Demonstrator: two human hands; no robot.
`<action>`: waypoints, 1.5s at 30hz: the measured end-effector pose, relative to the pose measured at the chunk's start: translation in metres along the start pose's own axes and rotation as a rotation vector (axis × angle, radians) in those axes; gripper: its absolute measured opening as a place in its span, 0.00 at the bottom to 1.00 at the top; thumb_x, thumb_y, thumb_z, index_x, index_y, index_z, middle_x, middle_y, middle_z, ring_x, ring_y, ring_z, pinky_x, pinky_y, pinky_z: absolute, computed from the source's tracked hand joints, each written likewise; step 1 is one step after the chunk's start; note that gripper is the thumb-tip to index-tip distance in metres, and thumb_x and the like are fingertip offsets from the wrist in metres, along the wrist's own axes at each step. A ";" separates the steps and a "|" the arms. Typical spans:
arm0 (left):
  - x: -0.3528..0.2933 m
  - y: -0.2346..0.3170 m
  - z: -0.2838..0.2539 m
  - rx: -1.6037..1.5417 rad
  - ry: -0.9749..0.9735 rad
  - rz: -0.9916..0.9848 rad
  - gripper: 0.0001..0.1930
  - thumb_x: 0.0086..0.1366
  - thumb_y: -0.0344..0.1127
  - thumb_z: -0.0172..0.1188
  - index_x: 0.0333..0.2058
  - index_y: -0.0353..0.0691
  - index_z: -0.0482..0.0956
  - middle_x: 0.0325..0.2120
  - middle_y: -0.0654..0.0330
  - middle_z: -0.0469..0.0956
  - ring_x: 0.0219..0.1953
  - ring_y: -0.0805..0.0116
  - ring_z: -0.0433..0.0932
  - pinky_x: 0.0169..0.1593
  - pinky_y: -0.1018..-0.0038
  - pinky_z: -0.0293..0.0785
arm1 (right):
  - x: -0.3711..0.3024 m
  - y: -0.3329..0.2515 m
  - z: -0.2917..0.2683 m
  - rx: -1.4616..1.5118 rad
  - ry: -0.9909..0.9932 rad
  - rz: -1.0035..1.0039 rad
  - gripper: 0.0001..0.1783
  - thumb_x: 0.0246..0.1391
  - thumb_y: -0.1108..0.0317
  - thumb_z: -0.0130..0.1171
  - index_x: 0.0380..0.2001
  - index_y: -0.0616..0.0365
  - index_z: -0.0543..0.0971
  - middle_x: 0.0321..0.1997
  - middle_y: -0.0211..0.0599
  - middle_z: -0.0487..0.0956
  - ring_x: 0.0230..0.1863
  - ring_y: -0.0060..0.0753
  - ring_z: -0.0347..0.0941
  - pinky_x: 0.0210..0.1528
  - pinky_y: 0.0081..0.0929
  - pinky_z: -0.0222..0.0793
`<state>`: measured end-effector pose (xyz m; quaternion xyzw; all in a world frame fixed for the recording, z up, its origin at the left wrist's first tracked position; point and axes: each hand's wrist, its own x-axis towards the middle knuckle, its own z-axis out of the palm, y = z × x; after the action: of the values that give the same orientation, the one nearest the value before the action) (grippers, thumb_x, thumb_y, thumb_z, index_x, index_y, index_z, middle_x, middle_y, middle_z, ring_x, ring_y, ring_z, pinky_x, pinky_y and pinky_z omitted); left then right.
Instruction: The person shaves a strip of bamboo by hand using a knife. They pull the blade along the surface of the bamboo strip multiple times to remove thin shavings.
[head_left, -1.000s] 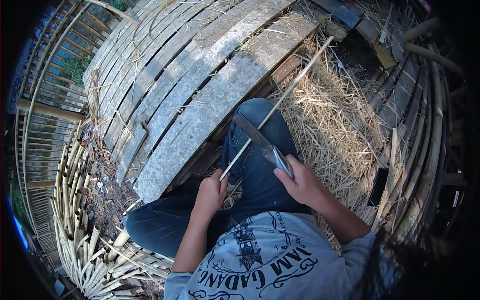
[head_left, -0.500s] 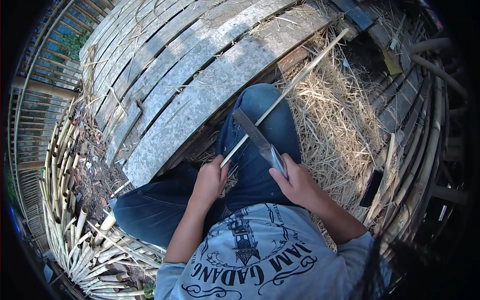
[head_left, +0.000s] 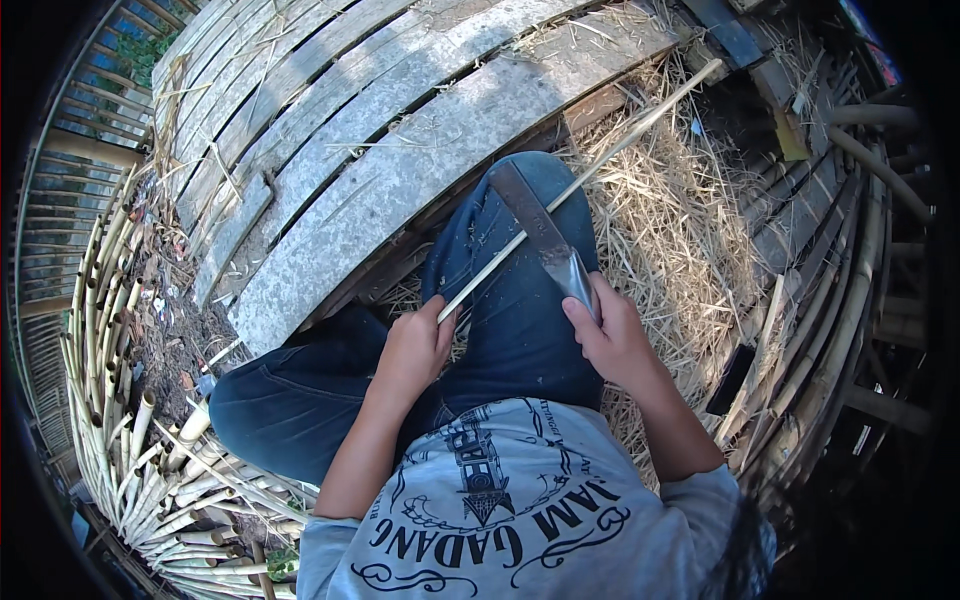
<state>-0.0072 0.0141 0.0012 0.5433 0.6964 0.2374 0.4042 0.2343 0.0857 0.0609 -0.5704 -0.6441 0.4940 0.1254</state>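
Note:
A long, thin bamboo strip slants from lower left to upper right across my raised knee. My left hand is closed round its near end, while the far end reaches over the shavings. In my right hand is a machete with a broad dark blade and a shiny metal handle. The blade crosses the strip over my knee, its tip pointing up and left. Whether the edge touches the strip I cannot tell.
A platform of weathered planks lies ahead. Pale shavings are heaped on the right beside a dark rectangular object. Bundled bamboo poles stand at left, near a slatted fence. More bamboo lengths line the right side.
The machete has shifted slightly right and up along the strip, with my right hand. The strip's far end sits a little farther right, and the whole view has tilted slightly.

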 end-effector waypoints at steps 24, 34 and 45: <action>-0.004 -0.012 0.005 -0.048 -0.007 0.048 0.12 0.69 0.35 0.53 0.32 0.30 0.74 0.19 0.40 0.72 0.26 0.38 0.74 0.30 0.57 0.68 | -0.014 0.005 0.009 0.039 0.041 -0.024 0.15 0.64 0.61 0.53 0.36 0.64 0.69 0.14 0.42 0.70 0.16 0.39 0.72 0.21 0.34 0.62; 0.002 0.004 0.000 0.010 -0.012 0.033 0.14 0.70 0.36 0.53 0.30 0.29 0.74 0.18 0.39 0.72 0.24 0.38 0.74 0.28 0.57 0.67 | -0.018 -0.019 -0.002 -0.143 -0.164 -0.063 0.17 0.62 0.58 0.55 0.35 0.65 0.71 0.15 0.47 0.70 0.19 0.51 0.74 0.24 0.40 0.66; 0.002 0.011 -0.009 0.050 -0.035 -0.027 0.12 0.69 0.36 0.54 0.32 0.30 0.75 0.20 0.41 0.74 0.27 0.39 0.76 0.30 0.57 0.69 | -0.008 -0.005 0.006 0.068 0.036 0.050 0.15 0.63 0.60 0.54 0.35 0.64 0.70 0.17 0.52 0.73 0.22 0.56 0.76 0.23 0.41 0.66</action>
<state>-0.0082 0.0205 0.0137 0.5478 0.7022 0.2050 0.4060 0.2297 0.0769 0.0653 -0.5906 -0.6099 0.5085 0.1438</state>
